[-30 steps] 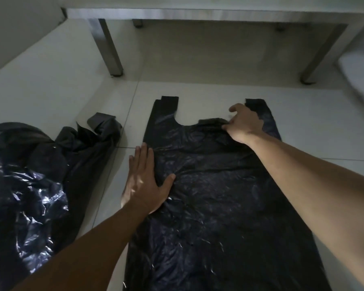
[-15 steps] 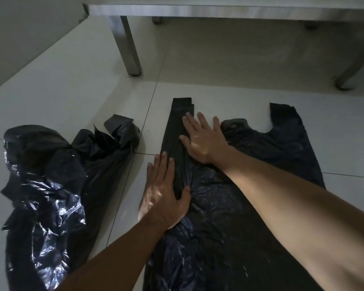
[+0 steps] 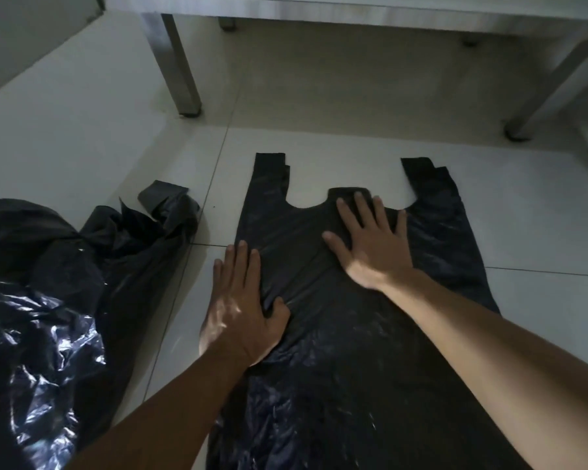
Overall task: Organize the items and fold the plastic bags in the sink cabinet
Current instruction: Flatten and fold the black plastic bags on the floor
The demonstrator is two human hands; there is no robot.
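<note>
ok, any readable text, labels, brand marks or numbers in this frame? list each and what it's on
None readable.
Flat black bag under both hands: no print visible.
Crumpled black bag on the left: only glare, no lettering.
Metal frame legs and floor tiles: no labels or signs.

Premises: floor level beneath a stainless-steel sink unit, consistent with a kitchen or utility area. Evidence: pale glazed floor tiles (image 3: pixel 319 144) with visible grout lines; square brushed-metal legs (image 3: pixel 179 66) on small feet carrying a steel frame (image 3: pixel 353 11) overhead; plain pale wall (image 3: pixel 31 39) at left. Black plastic bags (image 3: pixel 336 334) lie on the tiles. Lighting is dim.
</note>
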